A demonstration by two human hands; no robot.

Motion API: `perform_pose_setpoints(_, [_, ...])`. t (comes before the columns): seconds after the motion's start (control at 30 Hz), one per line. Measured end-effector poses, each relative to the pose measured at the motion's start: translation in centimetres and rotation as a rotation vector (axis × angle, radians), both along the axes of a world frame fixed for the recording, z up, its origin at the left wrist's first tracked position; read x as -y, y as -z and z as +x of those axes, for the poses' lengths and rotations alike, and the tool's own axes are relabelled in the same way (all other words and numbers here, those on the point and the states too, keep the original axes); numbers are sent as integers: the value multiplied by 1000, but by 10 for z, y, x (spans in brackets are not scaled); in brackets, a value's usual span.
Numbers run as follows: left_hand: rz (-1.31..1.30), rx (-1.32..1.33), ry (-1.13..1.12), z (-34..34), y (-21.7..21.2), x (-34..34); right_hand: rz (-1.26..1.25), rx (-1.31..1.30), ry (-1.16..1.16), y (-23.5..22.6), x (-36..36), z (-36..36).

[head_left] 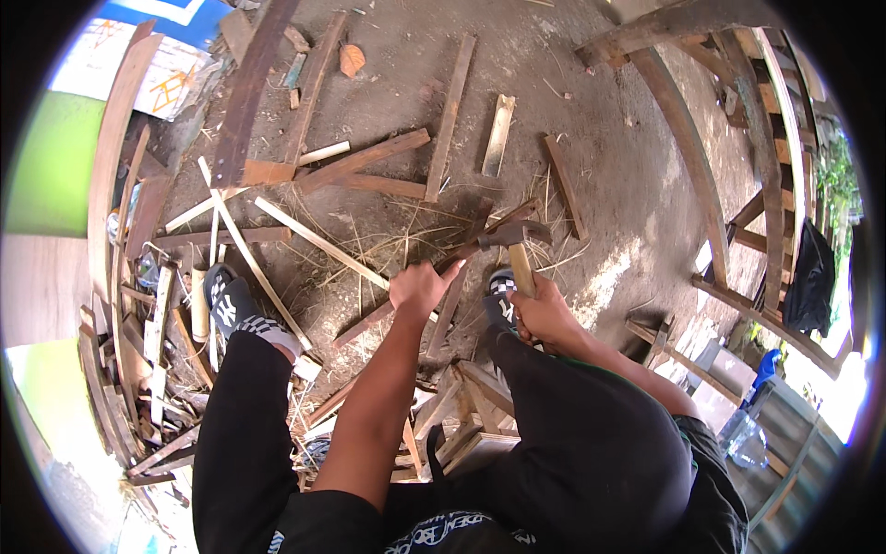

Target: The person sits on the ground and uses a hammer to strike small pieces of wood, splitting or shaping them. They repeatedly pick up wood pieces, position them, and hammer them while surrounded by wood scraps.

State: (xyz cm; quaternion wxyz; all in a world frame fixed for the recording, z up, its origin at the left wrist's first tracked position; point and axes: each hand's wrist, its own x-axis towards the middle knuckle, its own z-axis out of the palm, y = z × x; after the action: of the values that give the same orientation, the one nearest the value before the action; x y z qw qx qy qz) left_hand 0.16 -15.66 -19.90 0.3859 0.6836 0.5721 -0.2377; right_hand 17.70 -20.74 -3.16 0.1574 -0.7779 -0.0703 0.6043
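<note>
My right hand (pixel 551 316) is wrapped round the pale wooden handle of a hammer (pixel 522 266). Its dark metal head points away from me, by the far end of a thin brown wooden strip (pixel 367 325). Over the middle of that strip my left hand (pixel 425 288) is closed, the thumb stretched out along it. The strip slants from near left to far right. Another narrow brown piece of wood (pixel 447 317) crosses beneath it. Whether the hammer head touches the wood, I cannot tell. My feet, in dark slides, stand to either side.
Loose brown boards (pixel 452 115) and pale sticks (pixel 309 235) lie on the dirt floor among straw. Scrap wood (pixel 166 369) is heaped at the left. A wooden frame (pixel 688 152) stands at the right, near a dark cloth (pixel 812 277) and a clear plastic bottle (pixel 744 441).
</note>
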Motion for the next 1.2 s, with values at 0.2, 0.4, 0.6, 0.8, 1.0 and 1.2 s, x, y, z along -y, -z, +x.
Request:
perform_pose_setpoints(0.2, [56, 58, -84, -8, 4, 3, 95, 81, -325, 13, 8, 30])
perform_pose_setpoints(0.4, [19, 96, -239, -9, -43, 8, 167, 158, -588, -20, 8, 91])
perform_pose_setpoints(0.6, [274, 411, -432, -27, -120, -32, 454, 393, -868, -133, -20, 133])
perform_pose_setpoints(0.8, [331, 664, -618, -14, -271, -108, 633, 651, -983, -261, -6, 125])
perform_pose_setpoints(1.0, [356, 1004, -653, -37, -395, -96, 912, 590, -770, -271, 47, 72])
perform_pose_setpoints(1.2, [298, 948, -760, -44, -377, -60, 1018, 477, -667, -211, 81, 22])
